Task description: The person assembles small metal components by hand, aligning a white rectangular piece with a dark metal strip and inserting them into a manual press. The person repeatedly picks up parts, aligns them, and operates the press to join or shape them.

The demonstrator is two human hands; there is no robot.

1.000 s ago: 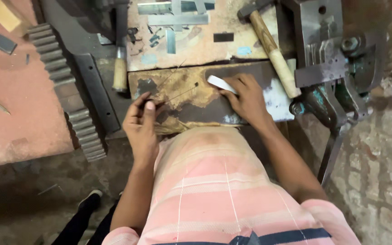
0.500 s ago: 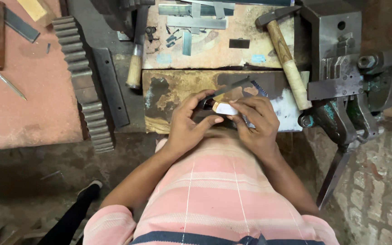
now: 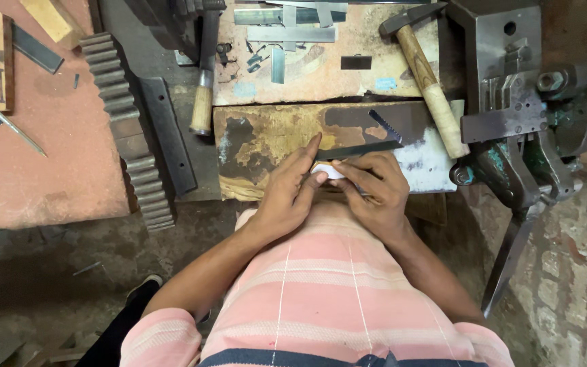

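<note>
Head view: left hand and right hand are both closed on a small white piece between them, a thin dark metal strip lying just beyond the fingertips on the table. The strip appears stiff, light and sharp-edged; best gripped by its flat faces.

Left hand and right hand meet, fingers curled.
</note>
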